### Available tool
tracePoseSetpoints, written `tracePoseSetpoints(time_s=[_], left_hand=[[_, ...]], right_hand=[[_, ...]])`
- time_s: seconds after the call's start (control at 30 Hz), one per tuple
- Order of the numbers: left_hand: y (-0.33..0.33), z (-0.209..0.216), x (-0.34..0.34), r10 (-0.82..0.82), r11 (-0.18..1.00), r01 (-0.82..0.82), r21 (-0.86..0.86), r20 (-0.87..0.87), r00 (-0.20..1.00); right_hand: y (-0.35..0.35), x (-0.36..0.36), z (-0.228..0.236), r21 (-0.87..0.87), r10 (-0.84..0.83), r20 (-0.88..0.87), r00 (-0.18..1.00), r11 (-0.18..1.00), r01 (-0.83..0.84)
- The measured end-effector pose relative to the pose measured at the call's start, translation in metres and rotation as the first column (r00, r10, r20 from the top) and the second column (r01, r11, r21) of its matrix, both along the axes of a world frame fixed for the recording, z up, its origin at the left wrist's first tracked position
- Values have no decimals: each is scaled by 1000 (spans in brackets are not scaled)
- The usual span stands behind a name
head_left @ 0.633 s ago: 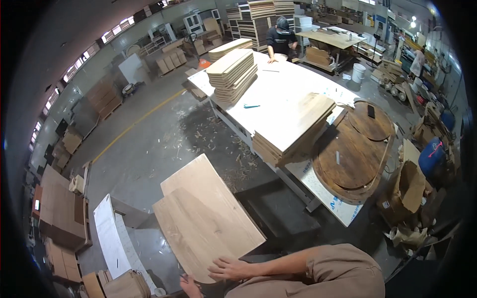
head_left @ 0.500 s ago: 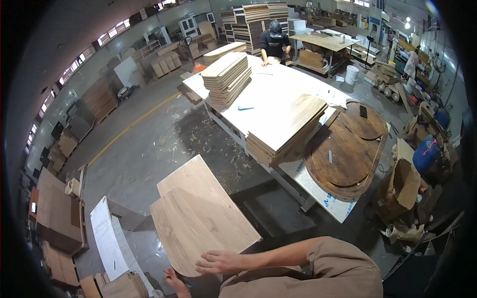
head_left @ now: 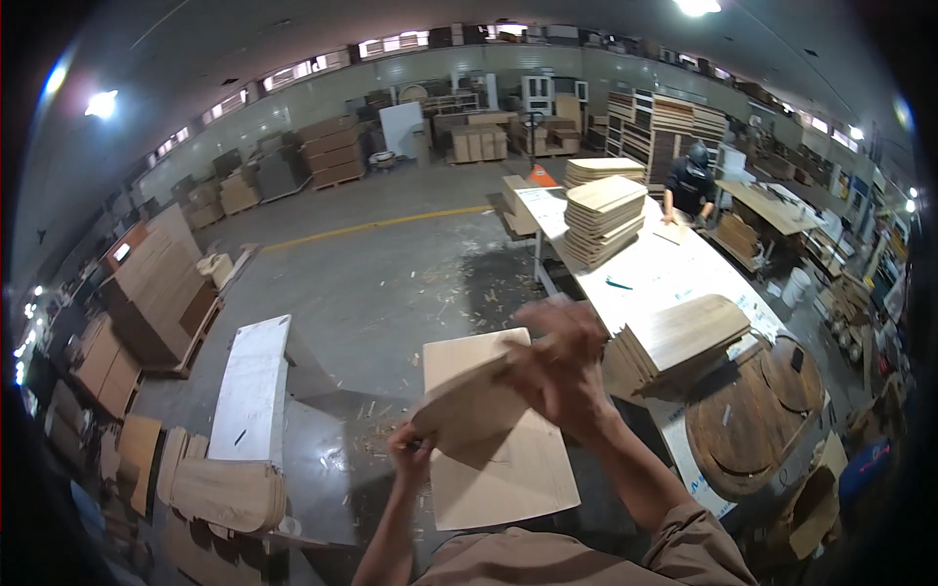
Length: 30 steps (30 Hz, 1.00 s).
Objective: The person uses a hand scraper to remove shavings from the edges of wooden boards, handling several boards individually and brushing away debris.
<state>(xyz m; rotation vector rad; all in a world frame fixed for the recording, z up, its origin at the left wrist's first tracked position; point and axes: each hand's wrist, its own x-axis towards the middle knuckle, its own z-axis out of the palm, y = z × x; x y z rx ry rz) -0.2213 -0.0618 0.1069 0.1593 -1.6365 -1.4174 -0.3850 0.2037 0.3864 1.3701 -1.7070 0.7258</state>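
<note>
A light wooden panel (head_left: 474, 405) with a rounded edge is tilted up in front of me. My left hand (head_left: 410, 449) is closed on its left edge; a small dark bit shows at the fingers, too small to name. My right hand (head_left: 567, 366) is at the panel's right end, smeared by motion, so its grip is unclear. Beneath lies another light wooden panel (head_left: 518, 483), flat and close to my body, partly shaded by the raised one.
On the right, a white-topped table (head_left: 664, 278) bears panel stacks (head_left: 606, 220) and a dark round-ended wooden top (head_left: 728, 435). A narrow white bench (head_left: 251, 391) stands left, near stacked curved boards (head_left: 220, 493). A co-worker (head_left: 692, 186) stands at the table's far side. Shavings litter the floor.
The upper panel, flat before, is now lifted and tilted. My left hand has come up with its edge, and my right hand has moved up and right. The view has swung left.
</note>
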Motion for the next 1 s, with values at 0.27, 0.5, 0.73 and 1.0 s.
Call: tracePoseSetpoints(time_s=[0.27,0.5,0.73,1.0], left_hand=[[2,5,-99,114,988,-97,-116,149,982],[-63,-202,-24,209,978,-176,-116,426,880],[9,-126,41,-62,991,-37,125,702,710],[2,-160,101,31,999,-53,-8,900,436]], right_hand=[[-61,-146,-301,-670,654,737,171,740,56],[-111,-47,-385,-260,254,965,57,955,141],[-70,25,-366,414,-383,910,-162,807,422],[-81,54,-364,576,-472,782,-408,796,183]])
